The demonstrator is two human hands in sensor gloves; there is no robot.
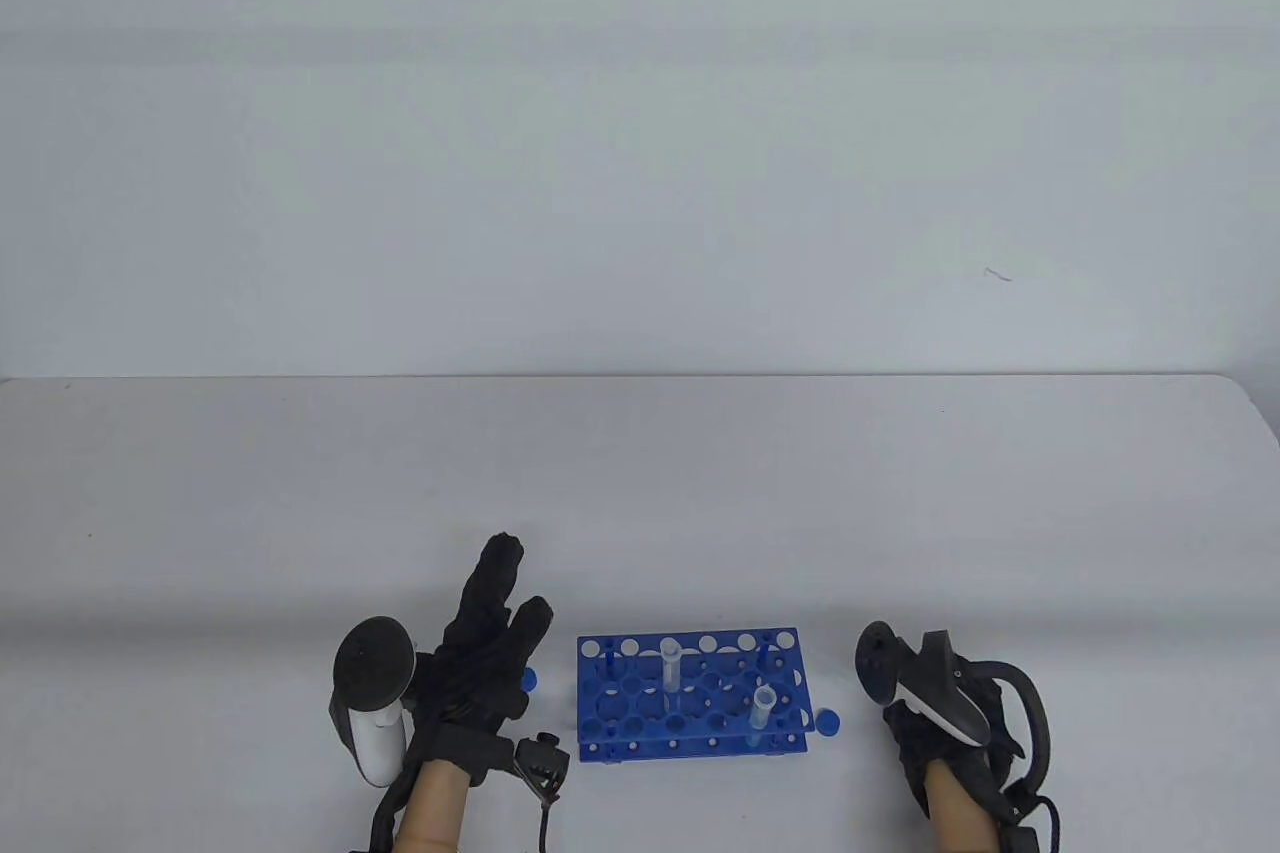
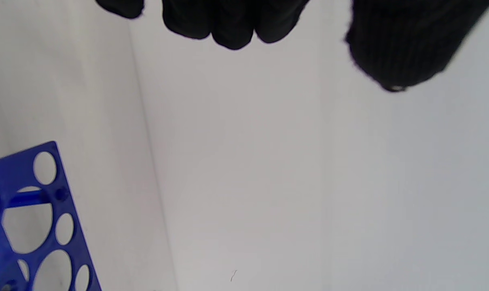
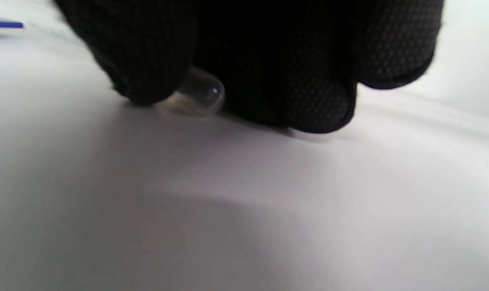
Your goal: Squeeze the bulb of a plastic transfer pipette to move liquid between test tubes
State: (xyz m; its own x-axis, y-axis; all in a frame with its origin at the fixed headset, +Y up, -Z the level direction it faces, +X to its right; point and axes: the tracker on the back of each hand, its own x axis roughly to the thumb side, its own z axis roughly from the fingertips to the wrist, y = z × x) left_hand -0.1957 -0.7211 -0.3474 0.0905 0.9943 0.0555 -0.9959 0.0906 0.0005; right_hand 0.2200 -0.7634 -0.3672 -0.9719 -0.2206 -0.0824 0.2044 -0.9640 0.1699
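- Our left hand (image 1: 480, 653) hovers left of the blue rack (image 1: 690, 693), fingers spread, holding nothing.
- Our right hand (image 1: 935, 723) rests on the table (image 1: 640, 493) right of the rack, fingers curled around the clear pipette bulb (image 3: 200, 95).
- Two tubes (image 1: 671, 668) stand in the rack.

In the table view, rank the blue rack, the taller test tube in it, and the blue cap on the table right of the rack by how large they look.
1. Blue rack, by far the largest.
2. Taller test tube, standing in the rack.
3. Blue cap, the smallest.
All three sit at a similar distance from the camera, so the order is reliable.
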